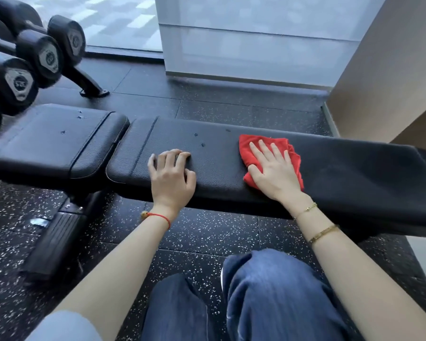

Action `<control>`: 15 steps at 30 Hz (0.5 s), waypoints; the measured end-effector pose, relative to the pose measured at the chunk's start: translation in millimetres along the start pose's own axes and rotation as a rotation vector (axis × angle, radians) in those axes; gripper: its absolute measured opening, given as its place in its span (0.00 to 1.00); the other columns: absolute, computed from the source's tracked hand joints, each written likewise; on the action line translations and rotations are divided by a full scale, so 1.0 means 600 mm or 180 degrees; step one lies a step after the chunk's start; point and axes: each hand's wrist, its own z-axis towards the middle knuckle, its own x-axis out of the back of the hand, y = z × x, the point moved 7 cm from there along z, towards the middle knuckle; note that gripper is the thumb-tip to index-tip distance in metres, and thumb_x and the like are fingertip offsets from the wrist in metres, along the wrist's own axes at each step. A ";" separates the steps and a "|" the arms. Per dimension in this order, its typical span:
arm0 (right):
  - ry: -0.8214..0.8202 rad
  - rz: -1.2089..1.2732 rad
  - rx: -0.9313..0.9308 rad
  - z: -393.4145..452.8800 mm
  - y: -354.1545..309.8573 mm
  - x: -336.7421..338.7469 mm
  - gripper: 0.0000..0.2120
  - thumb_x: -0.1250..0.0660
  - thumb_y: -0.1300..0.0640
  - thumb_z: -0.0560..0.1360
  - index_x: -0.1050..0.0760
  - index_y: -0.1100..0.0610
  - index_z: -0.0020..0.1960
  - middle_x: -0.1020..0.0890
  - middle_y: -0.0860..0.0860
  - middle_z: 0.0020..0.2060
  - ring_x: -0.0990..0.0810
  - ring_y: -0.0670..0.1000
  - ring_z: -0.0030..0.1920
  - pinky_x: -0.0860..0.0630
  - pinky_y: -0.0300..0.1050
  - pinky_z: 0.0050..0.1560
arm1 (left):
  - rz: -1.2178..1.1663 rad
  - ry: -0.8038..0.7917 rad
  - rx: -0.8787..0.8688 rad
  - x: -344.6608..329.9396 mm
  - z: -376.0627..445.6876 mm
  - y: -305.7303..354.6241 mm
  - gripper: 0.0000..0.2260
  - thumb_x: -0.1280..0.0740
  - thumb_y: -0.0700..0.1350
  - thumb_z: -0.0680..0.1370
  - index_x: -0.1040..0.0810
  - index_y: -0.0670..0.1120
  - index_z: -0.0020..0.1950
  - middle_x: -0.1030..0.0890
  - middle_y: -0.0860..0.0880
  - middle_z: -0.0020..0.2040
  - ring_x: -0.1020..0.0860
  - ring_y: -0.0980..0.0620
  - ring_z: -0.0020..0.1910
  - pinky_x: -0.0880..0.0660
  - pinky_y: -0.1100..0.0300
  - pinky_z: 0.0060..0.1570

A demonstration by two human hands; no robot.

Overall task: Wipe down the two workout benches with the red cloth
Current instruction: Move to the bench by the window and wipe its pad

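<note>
A long black padded workout bench [231,153] with a pebbled leather-like cover runs across the middle of the view from 9 o'clock to 3 o'clock. It has 2 pads set end to end with a narrow gap between them: a shorter seat pad [54,141] towards 9 o'clock and a longer back pad [342,168] towards 3 o'clock. Small dents or marks dot both pads.

The crumpled red cloth [250,150] lies on the long pad, right of centre. The right hand [276,168] lies flat on top of it, fingers straight and slightly spread, pointing towards 11 o'clock, pressing the cloth against the padding. Red fabric shows past the fingertips and along both sides of the palm. 2 thin gold bracelets [315,222] sit on that wrist and forearm.

The left hand [171,173] rests on the same pad near its 9 o'clock end, well apart from the cloth. Its fingers are curled with the tips bearing on the surface, and it holds nothing. A red string bracelet [159,216] circles that wrist.

At 10 o'clock, black round-ended dumbbells [48,56] sit on a slanted rack. The floor [194,232] is black rubber tile speckled with white. At 6 o'clock, the person's knees in blue denim [268,291] are visible. A frosted glass panel [256,40] stands at 12 o'clock, and a tan wall [391,70] at 2 o'clock.
</note>
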 end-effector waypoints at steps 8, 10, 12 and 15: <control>-0.0130 -0.0053 0.0081 0.069 -0.054 -0.009 0.29 0.51 0.43 0.80 0.52 0.45 0.79 0.52 0.47 0.80 0.55 0.54 0.79 0.62 0.56 0.77 | 0.0075 0.0141 -0.0076 -0.003 0.000 -0.002 0.16 0.38 0.45 0.73 0.21 0.47 0.60 0.21 0.48 0.59 0.26 0.45 0.61 0.37 0.40 0.70; -0.0054 -0.0099 0.0317 0.043 -0.061 -0.009 0.29 0.49 0.44 0.80 0.52 0.45 0.79 0.51 0.47 0.79 0.55 0.53 0.79 0.61 0.56 0.77 | 0.0074 0.0192 -0.0102 -0.005 -0.001 -0.001 0.16 0.38 0.45 0.73 0.21 0.47 0.60 0.21 0.48 0.59 0.26 0.46 0.60 0.37 0.40 0.70; 0.0020 -0.0104 0.0512 0.017 -0.062 -0.008 0.30 0.47 0.44 0.79 0.51 0.44 0.79 0.49 0.47 0.79 0.54 0.53 0.79 0.60 0.56 0.77 | 0.0039 0.0241 -0.0107 -0.004 0.000 -0.003 0.16 0.38 0.45 0.73 0.21 0.47 0.60 0.21 0.48 0.59 0.25 0.45 0.60 0.36 0.42 0.70; 0.0017 -0.0007 0.0531 0.014 -0.046 -0.004 0.29 0.46 0.45 0.80 0.49 0.43 0.79 0.49 0.46 0.79 0.53 0.51 0.79 0.60 0.54 0.77 | -0.0028 0.0310 -0.0080 -0.002 -0.002 -0.004 0.16 0.38 0.45 0.74 0.20 0.46 0.60 0.20 0.48 0.59 0.25 0.46 0.60 0.36 0.43 0.71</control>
